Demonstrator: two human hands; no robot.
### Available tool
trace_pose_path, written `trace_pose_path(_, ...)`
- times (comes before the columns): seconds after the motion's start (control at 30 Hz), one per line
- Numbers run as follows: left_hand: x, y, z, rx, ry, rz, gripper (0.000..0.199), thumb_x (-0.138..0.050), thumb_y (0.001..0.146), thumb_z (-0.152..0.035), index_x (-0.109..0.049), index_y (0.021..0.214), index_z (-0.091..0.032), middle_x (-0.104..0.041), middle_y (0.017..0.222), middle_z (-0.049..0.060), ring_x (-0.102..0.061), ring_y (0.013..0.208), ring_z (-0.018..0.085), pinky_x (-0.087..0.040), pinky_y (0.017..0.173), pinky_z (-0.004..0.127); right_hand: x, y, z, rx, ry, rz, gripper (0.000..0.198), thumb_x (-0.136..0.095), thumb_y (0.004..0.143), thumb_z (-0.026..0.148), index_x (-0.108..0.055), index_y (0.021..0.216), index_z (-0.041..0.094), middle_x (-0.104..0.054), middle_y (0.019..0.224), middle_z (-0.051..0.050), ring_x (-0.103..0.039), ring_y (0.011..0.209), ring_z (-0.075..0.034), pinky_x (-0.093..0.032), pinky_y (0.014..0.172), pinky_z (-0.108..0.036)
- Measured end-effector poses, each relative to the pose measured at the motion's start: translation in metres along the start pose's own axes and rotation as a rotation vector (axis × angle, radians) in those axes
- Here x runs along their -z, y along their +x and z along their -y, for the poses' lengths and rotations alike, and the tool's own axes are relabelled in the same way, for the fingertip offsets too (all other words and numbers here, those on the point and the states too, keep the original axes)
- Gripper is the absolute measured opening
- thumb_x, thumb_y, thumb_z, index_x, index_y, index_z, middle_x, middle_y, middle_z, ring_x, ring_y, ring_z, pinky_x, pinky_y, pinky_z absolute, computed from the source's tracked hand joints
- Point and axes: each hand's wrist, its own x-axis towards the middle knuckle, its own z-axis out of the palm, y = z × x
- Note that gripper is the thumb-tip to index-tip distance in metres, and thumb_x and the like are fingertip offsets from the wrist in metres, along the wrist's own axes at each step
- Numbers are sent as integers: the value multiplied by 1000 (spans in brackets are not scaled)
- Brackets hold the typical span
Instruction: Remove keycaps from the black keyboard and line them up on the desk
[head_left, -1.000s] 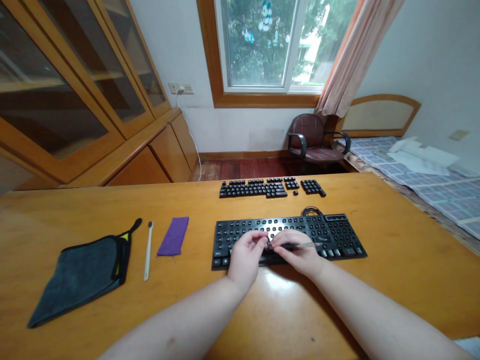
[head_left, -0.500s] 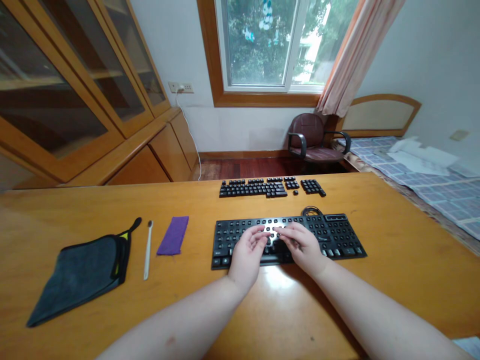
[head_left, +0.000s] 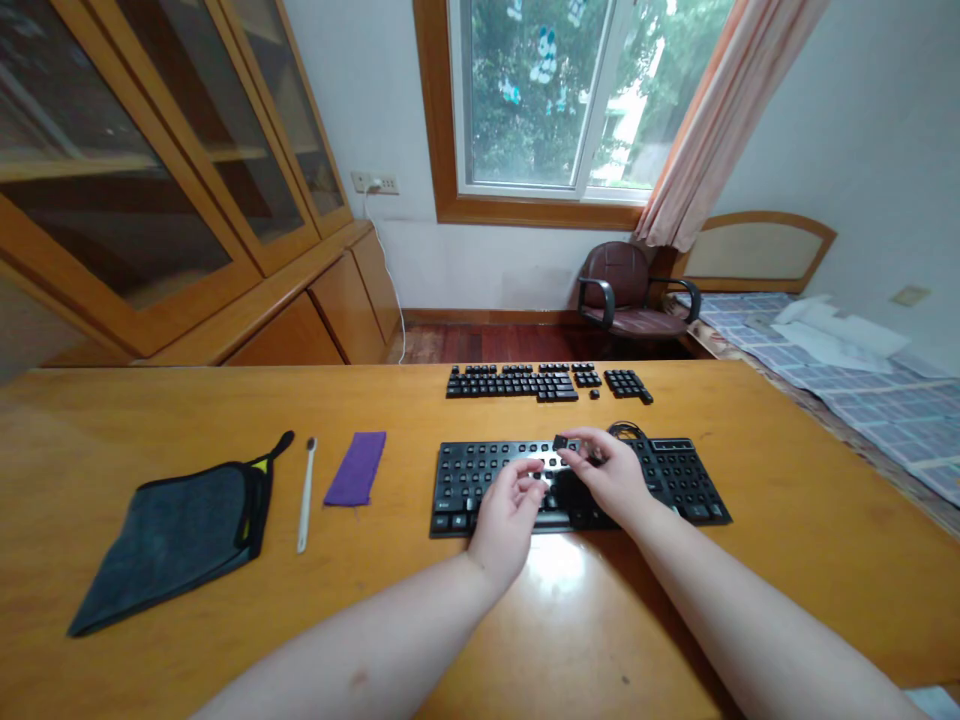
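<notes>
A black keyboard lies in front of me, most of its keycaps off and the key stems bare. A few keycaps stay on along its bottom row. My right hand is over its middle, thumb and index finger pinching a small black keycap just above the keyboard. Beside it, my left hand is over the centre-left of the board, fingers curved, with a gap between thumb and index finger and nothing seen between them. Loose keycaps are laid out in keyboard order near the desk's far edge.
On the wooden desk, to the left, lie a purple cloth, a white toothbrush and a folded grey cloth with black edging. The keyboard's coiled cable sits behind it. A maroon chair stands beyond the desk.
My right hand has lifted slightly away from the left, and a keycap now shows in its fingertips. The left hand stays low over the keyboard. The view has shifted slightly.
</notes>
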Motion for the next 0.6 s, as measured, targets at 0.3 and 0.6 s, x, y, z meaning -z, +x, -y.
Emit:
trace_pose_path(0.3,-2,-4,-5,-81,180,35,16,-53,83,-21,-62,95,-20,-63,98,5,-59,88,18,-46,80,31,-11,125,-5,-166,-448,439,18,-70,66,29,-69,82,21,-66,71,-1,-57,65,-15,-36,57,-22)
trace_pose_path(0.6,-1,-6,-7,-105,252,68,16,-51,84,-19,-62,95,-20,-62,96,4,-58,87,17,-45,80,30,-47,123,-30,-138,-495,362,22,-62,73,26,-69,94,22,-69,87,-5,-61,79,-18,-39,65,-23)
